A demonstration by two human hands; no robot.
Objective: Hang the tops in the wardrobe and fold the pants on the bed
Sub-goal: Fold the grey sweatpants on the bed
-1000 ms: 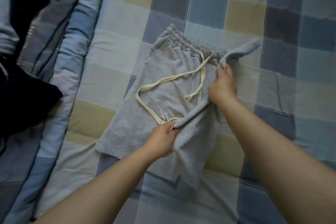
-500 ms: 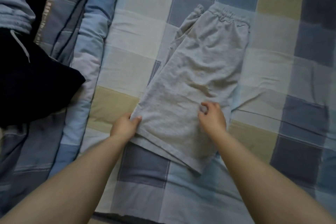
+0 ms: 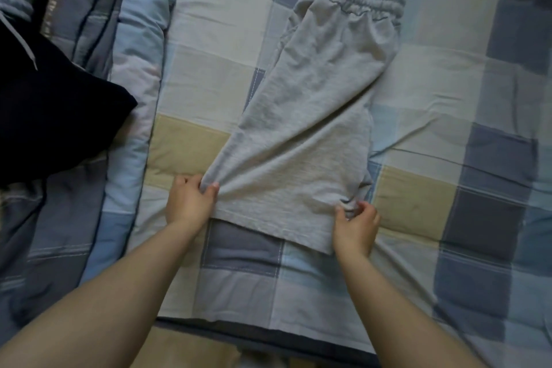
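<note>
On the checked bed (image 3: 418,194) grey pants (image 3: 313,116) lie folded lengthwise, left hand (image 3: 189,203) pinching the near-left hem corner, right hand (image 3: 357,225) pinching the near-right one.

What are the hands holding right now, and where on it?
Both hands hold the grey shorts at the leg-hem end: the left hand pinches the left corner, the right hand pinches bunched fabric at the right corner.

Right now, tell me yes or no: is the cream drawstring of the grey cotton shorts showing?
No: the grey cotton shorts lie folded in half on the checked bedsheet, and no drawstring shows.
</note>
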